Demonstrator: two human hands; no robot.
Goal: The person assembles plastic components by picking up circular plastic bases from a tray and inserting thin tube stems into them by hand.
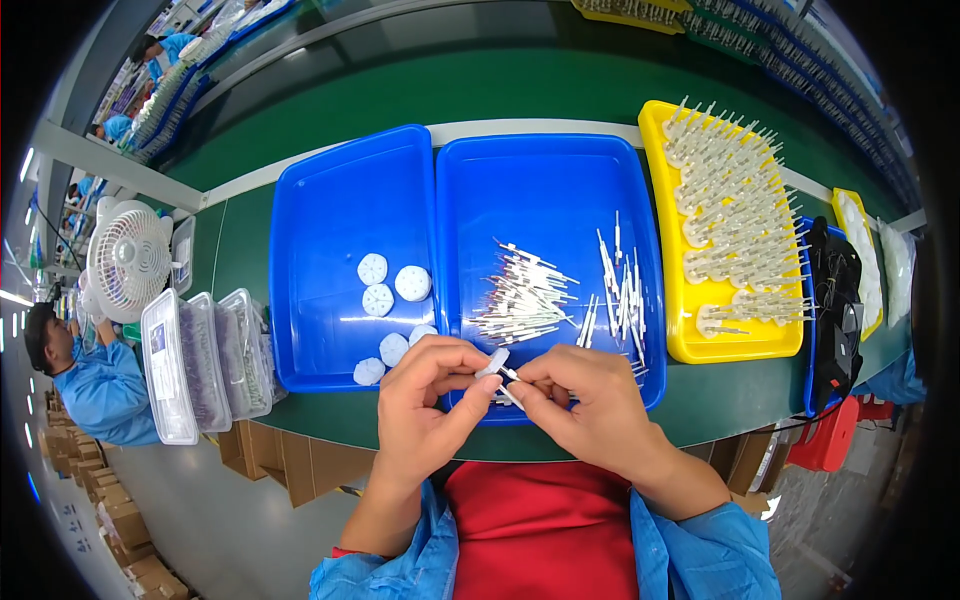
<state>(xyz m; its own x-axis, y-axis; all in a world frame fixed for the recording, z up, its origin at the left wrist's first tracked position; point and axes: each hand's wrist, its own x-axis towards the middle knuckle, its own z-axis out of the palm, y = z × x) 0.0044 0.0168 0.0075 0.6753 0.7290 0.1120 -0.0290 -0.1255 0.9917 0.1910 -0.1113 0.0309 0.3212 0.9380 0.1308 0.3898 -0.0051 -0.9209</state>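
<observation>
My left hand (432, 402) pinches a small white disc (493, 362) between thumb and fingers, turned edge-on. My right hand (590, 408) is closed on a thin white stick (510, 374), whose end meets the disc; whether it sits in a hole I cannot tell. Another white stick shows just below, between the hands. Both hands are over the near edge of the right blue tray (540, 180), where many thin white sticks with metal ends (525, 295) lie in loose piles. The left blue tray (350, 215) holds several white round discs with small holes (412, 283).
At right, a yellow tray (690, 345) carries rows of discs with sticks standing in them. Clear plastic boxes (205, 360) and a white fan (130, 250) are at left, with a seated co-worker (100, 385) beyond. A black bundle (838, 290) lies right of the yellow tray.
</observation>
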